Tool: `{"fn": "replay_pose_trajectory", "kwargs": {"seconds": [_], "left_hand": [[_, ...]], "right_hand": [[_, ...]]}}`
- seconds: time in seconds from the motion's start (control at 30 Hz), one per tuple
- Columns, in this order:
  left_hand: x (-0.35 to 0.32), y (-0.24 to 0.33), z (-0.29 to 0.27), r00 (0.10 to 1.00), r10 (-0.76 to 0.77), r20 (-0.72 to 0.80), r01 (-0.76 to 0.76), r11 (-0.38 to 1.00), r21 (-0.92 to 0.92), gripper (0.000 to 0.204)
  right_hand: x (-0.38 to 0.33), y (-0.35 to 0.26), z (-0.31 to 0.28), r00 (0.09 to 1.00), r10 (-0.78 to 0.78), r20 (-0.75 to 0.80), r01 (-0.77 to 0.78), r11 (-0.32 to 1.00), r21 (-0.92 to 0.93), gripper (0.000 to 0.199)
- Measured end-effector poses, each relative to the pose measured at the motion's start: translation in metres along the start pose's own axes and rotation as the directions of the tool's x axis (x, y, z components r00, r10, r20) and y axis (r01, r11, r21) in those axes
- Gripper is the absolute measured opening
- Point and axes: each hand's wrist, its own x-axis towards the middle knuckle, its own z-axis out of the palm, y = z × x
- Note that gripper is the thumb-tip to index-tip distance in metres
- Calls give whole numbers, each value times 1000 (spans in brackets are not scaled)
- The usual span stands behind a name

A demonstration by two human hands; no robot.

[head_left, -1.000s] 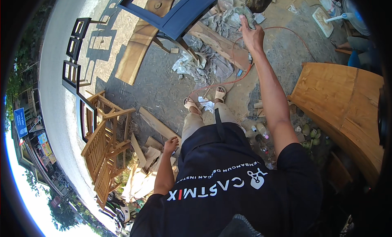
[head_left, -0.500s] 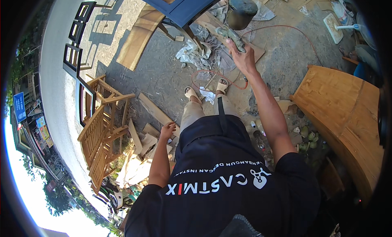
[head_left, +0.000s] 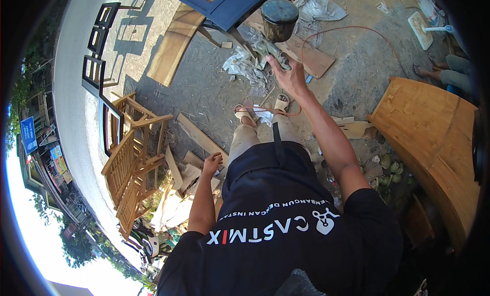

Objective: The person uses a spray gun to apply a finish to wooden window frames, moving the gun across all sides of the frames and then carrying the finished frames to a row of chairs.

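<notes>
My right hand [head_left: 292, 78], arm stretched forward, is wrapped round a worn metal spray gun [head_left: 277, 54]. A dark, stained paint cup [head_left: 279, 21] sits at the gun's front, and an orange-red hose [head_left: 302, 51] trails near it. Just ahead and to the left of the gun stands a dark blue-painted piece of furniture [head_left: 229, 9], cut off by the top edge. My left hand [head_left: 212, 162] hangs beside my left thigh with loosely bent fingers and nothing visible in it.
Crumpled plastic sheeting [head_left: 240, 66] and wood scraps litter the ground. A wooden plank [head_left: 173, 46] and a slatted wooden chair [head_left: 120, 163] stand left, near dark frames [head_left: 93, 71] along the road. At right are a large wooden furniture piece [head_left: 418, 122], a white fan [head_left: 421, 33] and another person's legs [head_left: 449, 69].
My right hand has moved left and slightly toward me with the spray gun, bringing the cup nearer the blue furniture. The view has shifted slightly. My left hand stays by my thigh.
</notes>
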Motion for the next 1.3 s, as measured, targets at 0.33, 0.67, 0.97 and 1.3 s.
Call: {"fn": "replay_pose_trajectory", "kwargs": {"seconds": [0.33, 0.67, 0.97, 1.3], "left_hand": [[-9, 3, -1, 999, -37, 6, 37, 999, -9, 39], [-5, 14, -5, 1000, -11, -20, 12, 999, 37, 38], [15, 5, -1, 999, 35, 7, -35, 999, 29, 37], [37, 12, 25, 999, 29, 32, -29, 999, -16, 37]], "right_hand": [[58, 16, -51, 943, 282, -175, -246, 948, 200, 50], [122, 26, -103, 895, 242, -374, -238, 969, 59, 53], [86, -12, -98, 977, 90, -193, -112, 988, -107, 50], [38, -59, -40, 988, -82, 131, 106, 976, -189, 50]]}}
